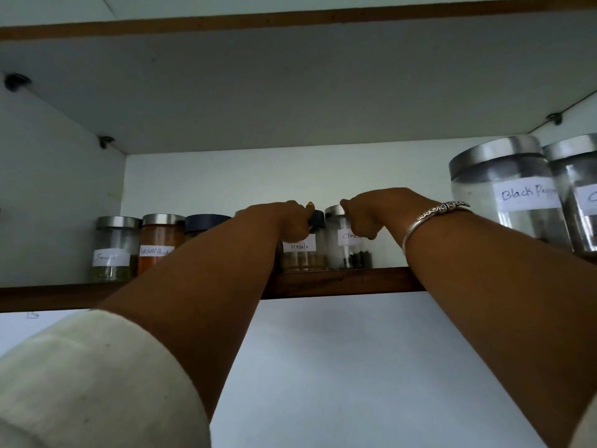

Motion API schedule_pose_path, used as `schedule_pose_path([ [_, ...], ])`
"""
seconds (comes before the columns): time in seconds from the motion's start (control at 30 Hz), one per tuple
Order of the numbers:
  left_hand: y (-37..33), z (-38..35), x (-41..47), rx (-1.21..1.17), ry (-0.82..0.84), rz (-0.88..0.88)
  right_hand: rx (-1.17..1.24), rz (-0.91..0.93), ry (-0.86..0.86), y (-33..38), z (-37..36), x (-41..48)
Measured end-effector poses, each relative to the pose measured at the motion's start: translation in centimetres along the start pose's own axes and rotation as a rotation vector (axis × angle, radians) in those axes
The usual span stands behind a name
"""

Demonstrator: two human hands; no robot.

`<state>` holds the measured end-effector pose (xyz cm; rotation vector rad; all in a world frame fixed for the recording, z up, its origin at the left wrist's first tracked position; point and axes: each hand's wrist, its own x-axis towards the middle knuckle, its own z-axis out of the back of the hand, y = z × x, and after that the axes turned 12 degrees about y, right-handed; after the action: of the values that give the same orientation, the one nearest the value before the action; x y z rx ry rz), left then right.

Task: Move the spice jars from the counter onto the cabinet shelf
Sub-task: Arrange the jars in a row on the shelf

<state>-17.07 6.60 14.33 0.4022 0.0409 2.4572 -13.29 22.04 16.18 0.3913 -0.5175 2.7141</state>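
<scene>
Head view: both of your arms reach up to the cabinet shelf (339, 281), seen from below. Your left hand (289, 219) is curled round the upper part of the masala jar (302, 255), just under its dark lid, with the thumb tip showing above the rim. Your right hand (365, 216) is curled round the upper part of the clove jar (347, 252), beside its steel lid. A metal bracelet (436, 211) sits on the right wrist. Both jars stand upright near the front edge of the shelf, just beside each other. How tightly either hand clamps cannot be told from this angle. To the left stand a green-filled jar (113, 250), an orange powder jar (158, 244) and a dark-lidded jar (206, 221), the last partly hidden by your left forearm. To the right stand two large steel-lidded jars (507, 195). The surface below is not in view, so any jars left there cannot be counted. Handling: treat these jars as glass, rigid, smooth and breakable, light enough for one hand each. Take hold of the body just below the lid, not the lid alone, which may lift off. Release only when each base sits flat and clear of the shelf edge.
</scene>
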Motion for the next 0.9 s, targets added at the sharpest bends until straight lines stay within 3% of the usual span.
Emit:
schedule_pose_path([
  [0.27, 0.0, -0.3, -0.4, 0.042, 0.024, -0.026, 0.033, -0.018, -0.051, -0.4, -1.3, 0.9],
  [0.43, -0.3, -0.3, -1.7, -0.032, -0.099, -0.101, 0.145, 0.010, -0.048, 0.4, -1.2, -1.4],
  [0.7, -1.1, -0.8, -5.3, 0.056, -0.085, -0.211, 0.065, 0.060, 0.077, 1.4, 0.9, -7.2],
  [0.9, -2.6, 1.2, -8.8, 0.042, -0.096, -0.273, 0.080, 0.128, -0.114, 0.8, 2.9, -12.8],
])
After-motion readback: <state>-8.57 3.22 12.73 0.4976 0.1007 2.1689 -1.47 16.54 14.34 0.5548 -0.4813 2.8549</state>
